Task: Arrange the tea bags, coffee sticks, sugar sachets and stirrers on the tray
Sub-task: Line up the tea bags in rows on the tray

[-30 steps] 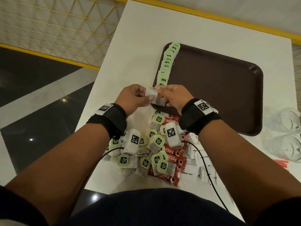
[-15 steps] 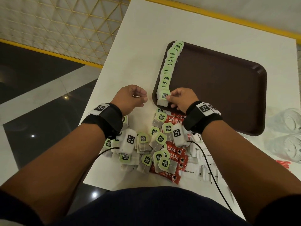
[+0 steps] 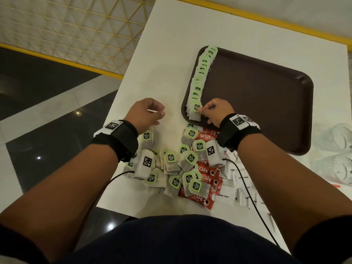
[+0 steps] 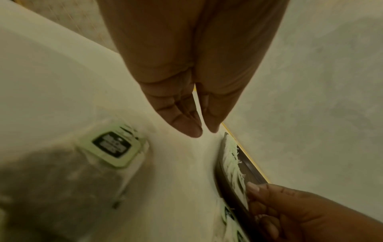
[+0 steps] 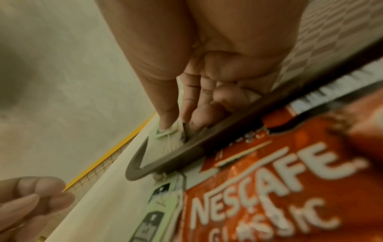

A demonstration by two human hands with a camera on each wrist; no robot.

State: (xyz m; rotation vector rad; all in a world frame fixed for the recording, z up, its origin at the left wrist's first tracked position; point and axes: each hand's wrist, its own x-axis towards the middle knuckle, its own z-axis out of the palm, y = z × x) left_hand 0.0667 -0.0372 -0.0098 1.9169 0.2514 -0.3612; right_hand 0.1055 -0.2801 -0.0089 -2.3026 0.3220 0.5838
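Note:
A brown tray (image 3: 257, 103) lies on the white table (image 3: 171, 54). A row of green-tagged tea bags (image 3: 202, 73) runs along its left edge. My right hand (image 3: 202, 111) pinches the nearest tea bag (image 3: 195, 113) at the row's near end; in the right wrist view the thumb lies on its tag (image 5: 165, 135) just inside the tray rim (image 5: 186, 150). My left hand (image 3: 158, 115) hovers over the bare table left of the tray, fingers relaxed and holding nothing (image 4: 204, 131). A loose pile of tea bags (image 3: 179, 164), red coffee sticks (image 3: 206, 172) and white sugar sachets (image 3: 234, 187) lies under my wrists.
Clear glass cups (image 3: 341, 149) stand right of the tray, with a red item (image 3: 341, 185) near them at the table's right edge. The table's left edge drops to a dark floor (image 3: 47, 111). Black wrist cables (image 3: 245, 187) trail over the sachets.
Both hands held one tea bag over the tray's near corner a second ago. The right hand has set it at the near end of the row; the left hand let go and drew left.

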